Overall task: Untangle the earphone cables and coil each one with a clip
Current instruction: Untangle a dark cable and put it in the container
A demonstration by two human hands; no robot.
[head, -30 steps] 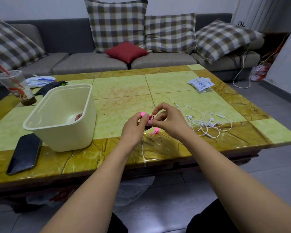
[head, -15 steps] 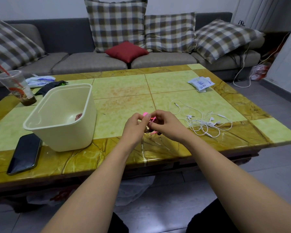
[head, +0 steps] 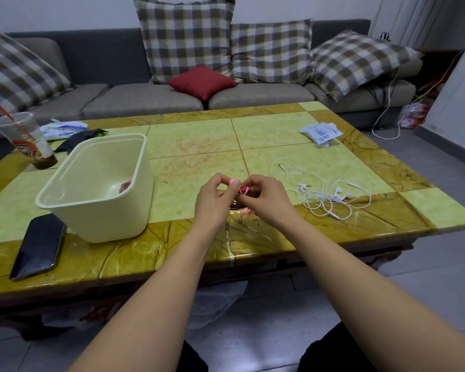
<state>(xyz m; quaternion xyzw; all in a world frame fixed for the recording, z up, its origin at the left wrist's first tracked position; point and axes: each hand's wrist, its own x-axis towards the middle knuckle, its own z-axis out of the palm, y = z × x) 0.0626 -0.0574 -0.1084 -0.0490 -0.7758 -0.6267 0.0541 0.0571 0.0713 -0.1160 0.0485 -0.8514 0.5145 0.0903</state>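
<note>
**Pink earphone cable (head: 243,189) gripped at frame centre**

I am watching the left hand (head: 212,202) and the right hand (head: 266,200) both pinching it, fingers curled, just above the table (head: 193,140) near its lower edge. One white earphone tangle (head: 328,197) is lying right of centre, near the right hand. Bare tabletop is lying open behind the hands. One cream bin (head: 91,210), one phone (head: 39,245) and one cup (head: 24,138) are sitting at the left. Print on the packets (head: 321,132) at upper right is showing too small to read.

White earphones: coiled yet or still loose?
Loose. The white earphones lie spread in a tangle on the table, with no clip visible on them.
</note>
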